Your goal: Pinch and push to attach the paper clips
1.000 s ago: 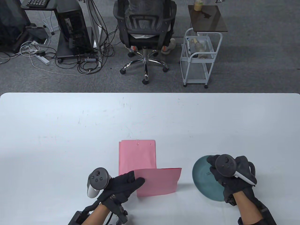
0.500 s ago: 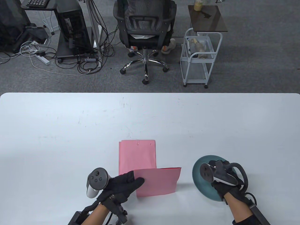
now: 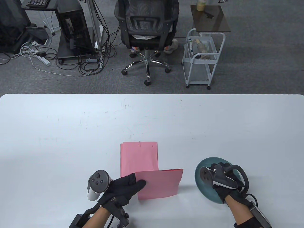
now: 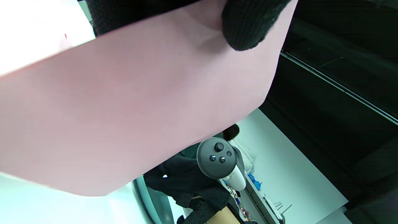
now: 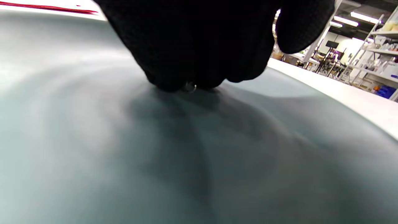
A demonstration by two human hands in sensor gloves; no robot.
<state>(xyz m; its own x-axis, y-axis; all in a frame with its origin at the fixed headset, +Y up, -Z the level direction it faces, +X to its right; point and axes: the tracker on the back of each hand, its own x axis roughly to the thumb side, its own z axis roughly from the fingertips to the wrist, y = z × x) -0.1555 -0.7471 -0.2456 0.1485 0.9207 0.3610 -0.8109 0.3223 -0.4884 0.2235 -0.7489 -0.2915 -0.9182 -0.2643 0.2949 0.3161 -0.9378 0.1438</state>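
Observation:
My left hand (image 3: 136,182) pinches the left edge of a pink sheet (image 3: 161,184) and holds it lifted just above the table; in the left wrist view the thumb (image 4: 248,25) presses on top of that sheet (image 4: 140,102). A second pink stack (image 3: 139,158) lies flat behind it with a paper clip (image 3: 140,144) on its far edge. My right hand (image 3: 215,177) is down inside the teal plate (image 3: 201,190). In the right wrist view its bunched fingertips (image 5: 174,77) close on a small metal paper clip (image 5: 190,87) on the plate (image 5: 124,149).
The white table (image 3: 71,130) stretches far and left of the papers. An office chair (image 3: 147,35) and a white cart (image 3: 201,59) stand on the floor beyond the table's far edge.
My right hand has rolled so its tracker faces left and has lowered its fingertips onto the plate. The left hand and pink sheets have not moved.

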